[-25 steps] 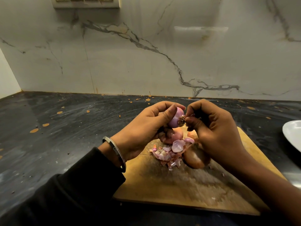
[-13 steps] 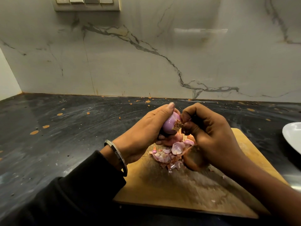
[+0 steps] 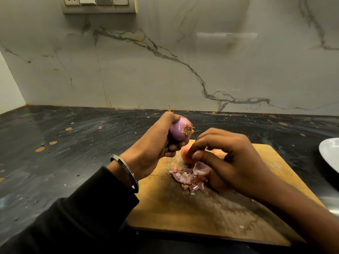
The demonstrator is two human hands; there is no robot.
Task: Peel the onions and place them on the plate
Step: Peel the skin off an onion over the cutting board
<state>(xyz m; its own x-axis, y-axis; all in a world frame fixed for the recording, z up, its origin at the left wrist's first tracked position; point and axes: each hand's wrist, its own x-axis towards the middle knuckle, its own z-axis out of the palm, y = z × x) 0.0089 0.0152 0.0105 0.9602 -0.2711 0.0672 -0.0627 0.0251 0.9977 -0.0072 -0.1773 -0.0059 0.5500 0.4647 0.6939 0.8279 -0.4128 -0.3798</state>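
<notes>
My left hand (image 3: 152, 153) grips a peeled purple onion (image 3: 178, 131), raised above the far edge of the wooden cutting board (image 3: 211, 217), its dry root end facing right. My right hand (image 3: 231, 162) hovers low over the board, apart from that onion, fingers curled and thumb against fingertips; no peel shows between them. An orange-skinned onion (image 3: 185, 154) lies on the board just behind my right thumb. A pile of purple peels (image 3: 190, 177) sits beside my right hand. The white plate (image 3: 330, 154) shows at the right edge.
The board lies on a dark, speckled stone counter (image 3: 82, 143) with bits of skin scattered about. A marble-patterned wall (image 3: 165, 61) rises behind, with a switch panel (image 3: 99, 4) at the top.
My right hand let go of the onion's root end and dropped down toward the peel pile. My left hand lifted the purple onion up and slightly left.
</notes>
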